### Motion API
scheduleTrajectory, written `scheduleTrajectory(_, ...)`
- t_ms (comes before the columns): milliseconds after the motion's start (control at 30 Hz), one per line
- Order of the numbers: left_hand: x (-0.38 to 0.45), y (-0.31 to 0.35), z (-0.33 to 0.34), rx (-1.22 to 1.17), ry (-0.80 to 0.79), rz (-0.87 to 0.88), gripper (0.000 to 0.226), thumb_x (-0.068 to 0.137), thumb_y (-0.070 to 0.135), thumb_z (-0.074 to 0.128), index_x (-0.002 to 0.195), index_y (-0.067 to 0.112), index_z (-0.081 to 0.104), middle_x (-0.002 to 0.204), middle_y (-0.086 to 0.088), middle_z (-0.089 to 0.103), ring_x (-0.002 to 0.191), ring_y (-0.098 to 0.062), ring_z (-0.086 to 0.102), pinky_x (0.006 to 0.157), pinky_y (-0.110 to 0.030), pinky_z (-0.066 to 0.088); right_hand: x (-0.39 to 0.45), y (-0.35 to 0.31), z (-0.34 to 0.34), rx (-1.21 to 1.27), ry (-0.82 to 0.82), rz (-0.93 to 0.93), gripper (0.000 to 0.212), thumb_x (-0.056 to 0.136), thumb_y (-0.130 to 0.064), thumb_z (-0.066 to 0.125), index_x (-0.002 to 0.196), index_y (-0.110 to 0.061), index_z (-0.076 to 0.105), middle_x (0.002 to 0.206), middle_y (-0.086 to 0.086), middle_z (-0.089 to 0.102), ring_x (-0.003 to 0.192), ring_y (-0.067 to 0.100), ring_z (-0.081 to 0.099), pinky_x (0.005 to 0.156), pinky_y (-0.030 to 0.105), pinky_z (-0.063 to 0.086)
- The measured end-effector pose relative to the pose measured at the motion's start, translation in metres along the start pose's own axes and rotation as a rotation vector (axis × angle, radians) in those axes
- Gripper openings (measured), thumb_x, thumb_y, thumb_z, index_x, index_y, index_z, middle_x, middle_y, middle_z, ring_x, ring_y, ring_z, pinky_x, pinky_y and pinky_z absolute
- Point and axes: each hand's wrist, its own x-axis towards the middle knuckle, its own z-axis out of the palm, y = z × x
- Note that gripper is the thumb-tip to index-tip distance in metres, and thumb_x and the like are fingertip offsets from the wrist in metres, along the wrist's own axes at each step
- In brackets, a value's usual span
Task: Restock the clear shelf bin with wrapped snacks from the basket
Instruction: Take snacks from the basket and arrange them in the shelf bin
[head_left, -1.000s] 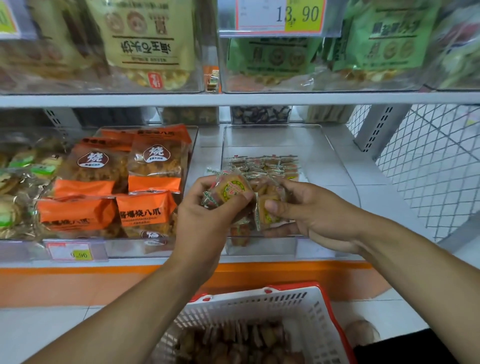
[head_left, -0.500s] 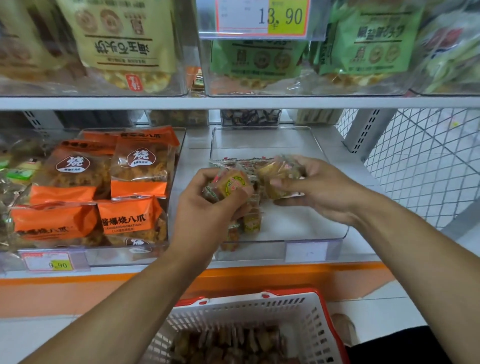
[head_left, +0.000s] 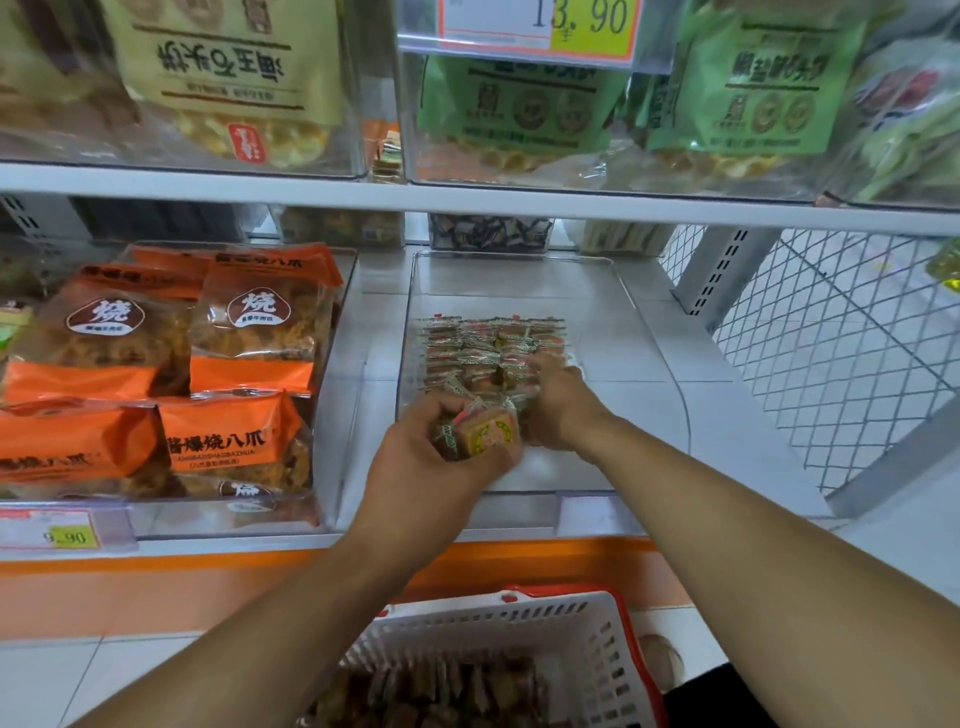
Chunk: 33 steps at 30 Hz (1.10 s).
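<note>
basket (head_left: 613, 660) sitting nearest me, wrapped snacks inside | my left hand (head_left: 426, 462) curling fingers round a bundle of wrapped snacks (head_left: 480, 431) at the clear bin (head_left: 670, 374) front | my right hand (head_left: 558, 402) reaching in, fingers hidden, cannot tell | snack rows (head_left: 488, 343) lying mid-bin

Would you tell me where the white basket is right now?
In the head view the white basket sits bottom centre, below the orange shelf edge, between the person's forearms.

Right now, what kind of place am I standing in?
Most likely a small shop's snack aisle: price tags clipped to the shelf edges, packaged snacks lined up in clear bins, and a shopping basket by your feet.
</note>
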Motion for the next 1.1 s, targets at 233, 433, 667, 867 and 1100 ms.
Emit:
scheduleTrajectory(233,-0.003,0.000,0.000,0.007,-0.020,-0.042,0.034,0.073,0.026,0.087,0.100,0.032,0.067,0.084,0.013,0.075,0.071,-0.002,0.070,0.065,-0.021,0.055,-0.001,-0.002,0.001,0.118,-0.007,0.076,0.109,0.082,-0.001,0.075,0.158,-0.024,0.001,0.140,0.010,0.055,0.119,0.028,0.057,0.097,0.038,0.051)
scheduleTrajectory(433,-0.005,-0.001,0.000,-0.019,-0.044,-0.043,0.031,0.075,0.030,0.087,0.098,0.032,0.067,0.081,0.013,0.074,0.068,-0.003,0.069,0.060,-0.017,0.055,-0.002,-0.005,0.002,0.046,-0.003,0.062,0.107,0.087,-0.004,0.070,0.158,-0.024,-0.006,0.141,0.011,0.055,0.116,0.027,0.059,0.094,0.034,0.051)
scheduleTrajectory(667,-0.005,0.004,0.002,-0.206,-0.054,-0.096,0.041,0.075,0.023,0.086,0.112,0.023,0.068,0.099,-0.001,0.077,0.086,-0.017,0.076,0.064,-0.022,0.060,-0.033,-0.028,-0.045,-0.025,0.014,-0.140,0.065,0.088,-0.009,0.068,0.147,-0.019,0.041,0.142,0.013,0.052,0.122,0.028,0.057,0.103,0.039,0.048)
scheduleTrajectory(867,-0.012,0.010,0.003,-0.228,-0.037,0.011,0.053,0.080,0.023,0.082,0.127,0.034,0.060,0.119,-0.007,0.070,0.086,-0.014,0.075,0.063,-0.017,0.058,-0.101,-0.042,-0.065,0.566,-0.479,-0.211,0.044,0.081,-0.038,0.078,0.122,-0.028,0.066,0.097,-0.004,0.074,0.083,0.014,0.070,0.072,0.028,0.057)
scheduleTrajectory(1100,-0.014,0.006,0.002,-0.194,-0.057,0.111,0.084,0.085,0.029,0.078,0.150,0.047,0.028,0.130,0.010,0.065,0.115,-0.013,0.066,0.094,-0.035,0.058,-0.105,-0.040,-0.045,0.912,-0.386,-0.131,0.051,0.081,-0.008,0.072,0.130,-0.007,0.060,0.102,0.013,0.071,0.082,0.017,0.070,0.079,0.028,0.057)
